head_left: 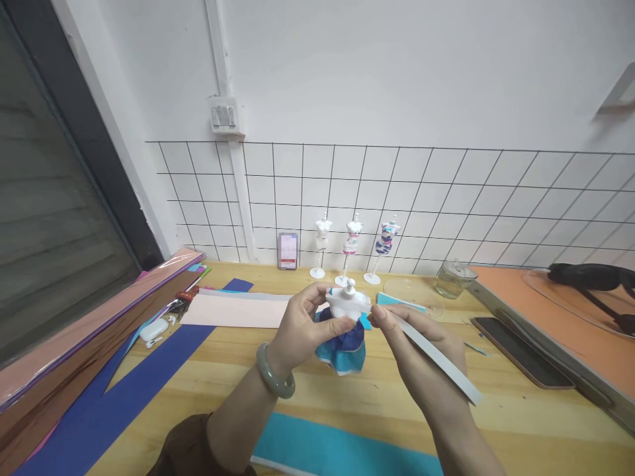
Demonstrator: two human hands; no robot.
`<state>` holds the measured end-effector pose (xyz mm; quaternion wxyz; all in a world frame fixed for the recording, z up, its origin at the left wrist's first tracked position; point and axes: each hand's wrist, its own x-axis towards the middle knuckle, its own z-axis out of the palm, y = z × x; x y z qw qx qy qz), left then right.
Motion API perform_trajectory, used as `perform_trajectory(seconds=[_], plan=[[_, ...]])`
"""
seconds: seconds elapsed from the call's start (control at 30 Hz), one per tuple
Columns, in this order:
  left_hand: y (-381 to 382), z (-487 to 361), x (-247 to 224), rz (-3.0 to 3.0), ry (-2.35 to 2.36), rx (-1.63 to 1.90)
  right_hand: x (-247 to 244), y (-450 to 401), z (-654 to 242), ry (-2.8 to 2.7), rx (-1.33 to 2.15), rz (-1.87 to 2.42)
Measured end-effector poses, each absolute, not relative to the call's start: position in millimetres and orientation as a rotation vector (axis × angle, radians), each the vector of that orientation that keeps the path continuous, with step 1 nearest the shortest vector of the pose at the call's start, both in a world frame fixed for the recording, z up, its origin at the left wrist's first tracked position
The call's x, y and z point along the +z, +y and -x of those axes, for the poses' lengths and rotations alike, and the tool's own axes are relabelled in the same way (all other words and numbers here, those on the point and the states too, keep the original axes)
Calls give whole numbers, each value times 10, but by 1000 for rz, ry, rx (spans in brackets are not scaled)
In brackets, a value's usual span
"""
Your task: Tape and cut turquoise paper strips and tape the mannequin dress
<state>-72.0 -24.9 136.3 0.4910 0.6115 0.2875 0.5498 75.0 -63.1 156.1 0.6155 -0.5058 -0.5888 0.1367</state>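
A small white mannequin (348, 299) wears a dark blue and light blue ruffled skirt (342, 357). My left hand (310, 327) is closed round its upper body, the thumb across the front at the waist. A narrow white strip (436, 357) runs across the mannequin's chest and on to the right, over my right hand. My right hand (421, 354) pinches this strip between thumb and forefinger, just right of the mannequin. The mannequin's stand is hidden.
Three small mannequins (353, 238) on stands and a phone (288, 251) line the wall. A glass cup (454, 279) and dark phone (520, 350) lie right. Pink paper (233, 311), dark blue paper (149, 383) and an earphone case (154, 330) are left; light blue paper (342, 449) is in front.
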Motion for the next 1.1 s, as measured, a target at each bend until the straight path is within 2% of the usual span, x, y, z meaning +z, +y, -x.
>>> perform_trajectory(seconds=[0.27, 0.57, 1.1], plan=[[-212, 731, 1309, -1398, 596, 1289, 1583, -637, -796, -1387, 497, 1176], [-193, 740, 1291, -1384, 526, 1247, 1576, -656, -791, -1420, 350, 1164], [-183, 747, 1267, -1373, 495, 1246, 1499, -637, -732, -1310, 345, 1073]])
